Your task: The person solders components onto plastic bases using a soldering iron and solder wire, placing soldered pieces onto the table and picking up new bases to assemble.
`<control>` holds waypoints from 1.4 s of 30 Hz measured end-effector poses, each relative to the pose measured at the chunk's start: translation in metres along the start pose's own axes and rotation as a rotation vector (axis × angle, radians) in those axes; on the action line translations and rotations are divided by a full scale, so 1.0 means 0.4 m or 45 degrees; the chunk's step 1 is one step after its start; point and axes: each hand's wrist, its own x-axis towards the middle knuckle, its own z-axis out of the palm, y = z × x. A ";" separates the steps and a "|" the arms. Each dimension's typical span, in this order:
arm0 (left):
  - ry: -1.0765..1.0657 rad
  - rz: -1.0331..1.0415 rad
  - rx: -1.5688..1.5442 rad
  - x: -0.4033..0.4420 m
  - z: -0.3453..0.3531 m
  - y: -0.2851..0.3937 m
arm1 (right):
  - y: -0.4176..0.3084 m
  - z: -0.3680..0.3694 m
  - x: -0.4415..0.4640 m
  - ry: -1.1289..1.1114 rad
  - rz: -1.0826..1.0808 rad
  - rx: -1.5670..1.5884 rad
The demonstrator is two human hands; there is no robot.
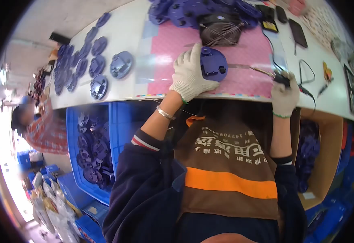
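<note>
My left hand (189,75), in a white knit glove, is closed on the left edge of a round purple plastic part (214,65), which lies on the pink mat (165,52). In my gloved right hand (285,94) is a tool with a dark handle and a thin metal tip (262,71), probably a soldering iron. Its tip points left toward the purple part, with a gap between them. Just behind the part stands a black fan with a round wire guard (220,33).
More purple parts (185,12) are piled behind the fan, and several stand in rows on the white table (144,20) at left. A blue crate (90,190) and a cardboard box (327,150) hold more. A phone (297,33) lies at right. Another person (45,129) is at far left.
</note>
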 end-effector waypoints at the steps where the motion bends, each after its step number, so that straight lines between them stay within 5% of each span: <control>1: 0.038 -0.042 0.004 -0.001 -0.026 -0.031 | 0.009 -0.004 -0.001 -0.033 -0.125 -0.268; 3: 0.105 -0.120 0.011 -0.014 -0.104 -0.108 | 0.003 -0.012 0.001 -0.078 -0.087 -0.169; 4: 0.103 -0.218 0.076 -0.012 -0.172 -0.124 | -0.010 -0.019 0.008 -0.080 0.088 0.187; 8: 0.296 -0.730 0.375 0.012 -0.323 -0.304 | 0.001 -0.019 0.015 0.065 -0.062 -0.092; 13: 0.176 -0.846 0.359 0.092 -0.406 -0.532 | 0.006 0.001 0.010 -0.147 -0.128 -0.148; 16: 0.170 -0.856 0.390 0.145 -0.383 -0.603 | -0.006 0.066 -0.026 0.118 -0.052 0.024; 18: 0.061 -0.938 0.471 0.172 -0.369 -0.611 | -0.005 0.019 -0.006 0.088 -0.164 -0.282; 20: -0.002 -1.013 0.458 0.191 -0.359 -0.603 | -0.013 0.026 -0.012 0.057 -0.006 0.100; 22: -0.069 -1.051 0.482 0.204 -0.345 -0.632 | -0.005 0.054 -0.022 0.088 -0.067 -0.009; 25: -0.237 -1.056 0.493 0.225 -0.327 -0.652 | -0.001 0.064 -0.024 0.129 -0.122 -0.167; 28: 0.254 -0.618 1.056 0.236 -0.284 -0.582 | -0.003 0.059 -0.018 0.181 -0.017 0.086; 33: 0.026 -0.141 -0.166 0.362 -0.262 -0.299 | -0.004 0.051 -0.011 0.159 0.027 0.127; 37: -0.173 -0.072 -0.159 0.436 -0.209 -0.172 | -0.008 0.046 -0.016 -0.002 0.053 0.162; 39: -0.196 -0.014 -0.100 0.474 -0.160 -0.179 | -0.004 0.019 -0.009 -0.086 -0.097 -0.186; 42: -0.254 -0.163 -0.402 0.482 -0.153 -0.149 | -0.008 0.028 -0.016 -0.136 -0.061 -0.126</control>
